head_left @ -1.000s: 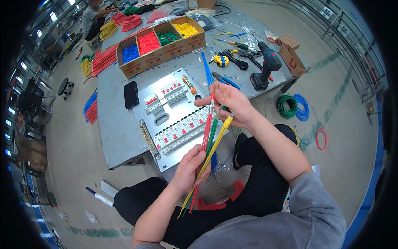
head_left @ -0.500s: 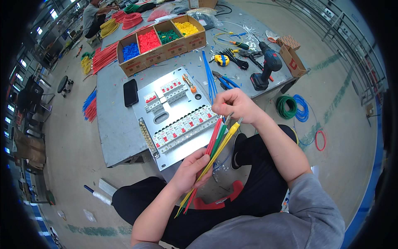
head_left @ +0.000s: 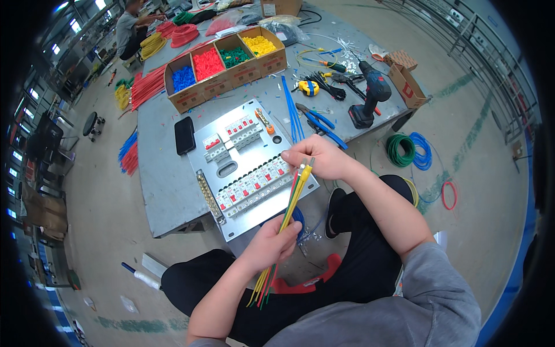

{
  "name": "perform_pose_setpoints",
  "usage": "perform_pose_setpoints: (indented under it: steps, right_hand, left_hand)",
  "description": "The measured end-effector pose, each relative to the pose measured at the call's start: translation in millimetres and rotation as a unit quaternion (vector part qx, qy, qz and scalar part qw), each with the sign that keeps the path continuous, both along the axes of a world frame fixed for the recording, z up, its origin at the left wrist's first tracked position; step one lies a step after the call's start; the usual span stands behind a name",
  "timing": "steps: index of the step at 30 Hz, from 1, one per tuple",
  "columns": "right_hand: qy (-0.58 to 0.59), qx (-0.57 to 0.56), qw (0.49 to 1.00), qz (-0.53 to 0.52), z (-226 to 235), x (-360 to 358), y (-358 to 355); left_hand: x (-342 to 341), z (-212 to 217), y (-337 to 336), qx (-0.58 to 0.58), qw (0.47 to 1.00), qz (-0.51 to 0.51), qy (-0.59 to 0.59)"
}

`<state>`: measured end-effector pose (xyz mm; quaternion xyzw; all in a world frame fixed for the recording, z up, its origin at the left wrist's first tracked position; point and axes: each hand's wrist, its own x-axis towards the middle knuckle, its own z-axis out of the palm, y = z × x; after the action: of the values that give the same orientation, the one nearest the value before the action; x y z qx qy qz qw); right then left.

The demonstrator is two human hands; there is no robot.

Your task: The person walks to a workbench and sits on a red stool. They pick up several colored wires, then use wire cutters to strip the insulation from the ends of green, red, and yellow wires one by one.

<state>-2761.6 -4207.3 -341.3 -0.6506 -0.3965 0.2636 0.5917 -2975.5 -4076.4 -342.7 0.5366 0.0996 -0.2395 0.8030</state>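
Observation:
My left hand point(head_left: 270, 243) is closed around a bundle of red, green and yellow wires point(head_left: 296, 196), whose loose tails hang below it over my lap. Bare metal terminals tip the upper ends, with yellow sleeving on the yellow wires. At those ends is my right hand point(head_left: 319, 158), its fingers curled and pinched; what lies between them is hidden. Behind the bundle, a metal mounting plate point(head_left: 247, 159) rests on the table's near edge. It carries a long row of circuit breakers point(head_left: 254, 186), a smaller group point(head_left: 240, 130) above, and a brass terminal bar point(head_left: 208, 194) at left.
A divided cardboard box point(head_left: 231, 75) holds blue, red, green and yellow sleeves. Beside the plate lie a phone point(head_left: 185, 136), blue wires point(head_left: 292, 110) and blue-handled pliers point(head_left: 324, 124). Farther right are a tape measure point(head_left: 309, 88) and a cordless drill point(head_left: 373, 95). Wire coils point(head_left: 400, 149) lie on the floor.
The wire bundle has drawn together and tilted more upright, its upper ends shifting left. My right hand has moved slightly down and left, against those ends. The view has shifted a little.

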Motion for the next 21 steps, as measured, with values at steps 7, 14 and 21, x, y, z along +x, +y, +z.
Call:
perform_pose_setpoints:
  steps: [7, 14, 21]
  right_hand:
    - [0.357, 0.011, 0.931, 0.076, 6.9, -2.6, -1.3]
    - [0.478, 0.012, 0.878, 0.017, -2.4, -3.8, 5.3]
    - [0.441, -0.001, 0.897, 0.043, 8.8, -4.7, 1.2]
  left_hand:
    - [0.5, 14.4, 3.4, -0.053, 0.995, 0.078, -0.019]
    - [-0.5, 4.1, 1.7, 0.041, 0.988, 0.132, -0.065]
    - [4.6, 1.8, 3.5, -0.062, 0.981, 0.183, -0.032]
